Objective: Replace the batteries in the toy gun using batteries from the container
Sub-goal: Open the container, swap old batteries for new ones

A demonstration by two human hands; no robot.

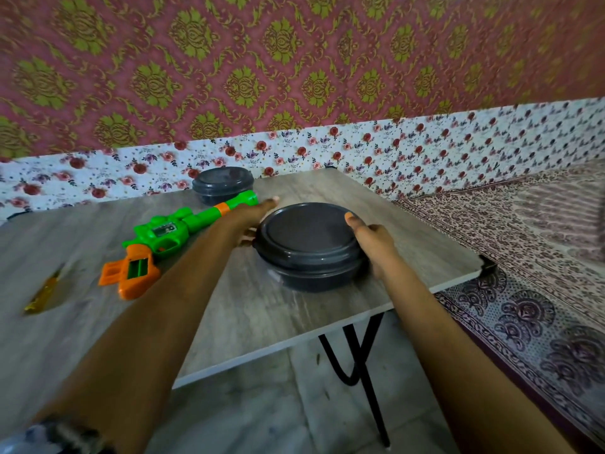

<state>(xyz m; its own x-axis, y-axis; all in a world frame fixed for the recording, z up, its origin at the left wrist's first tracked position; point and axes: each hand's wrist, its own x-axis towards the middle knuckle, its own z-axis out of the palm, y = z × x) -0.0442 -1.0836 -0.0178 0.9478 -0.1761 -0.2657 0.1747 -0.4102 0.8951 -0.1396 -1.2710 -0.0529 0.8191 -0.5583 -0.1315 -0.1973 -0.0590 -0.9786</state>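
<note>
Near bench (pixel 229 322) right edge, lidded container (pixel 307 237), probably light, stiff, slick plastic, gripped at opposite rims by fingers of left hand (pixel 253 221) and right hand (pixel 373 244), the lid seam likely the best hold; toy gun (pixel 163 231) lies farther left.

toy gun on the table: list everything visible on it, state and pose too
Glossy plastic by the look: the toy gun has a green body and barrel, orange grip, orange barrel band, small window on the body. It lies flat on its side on the table, grip near left, muzzle far right. A slot in the grip is open, green inside; batteries cannot be made out. The left hand is next to the muzzle; contact cannot be told.
</note>
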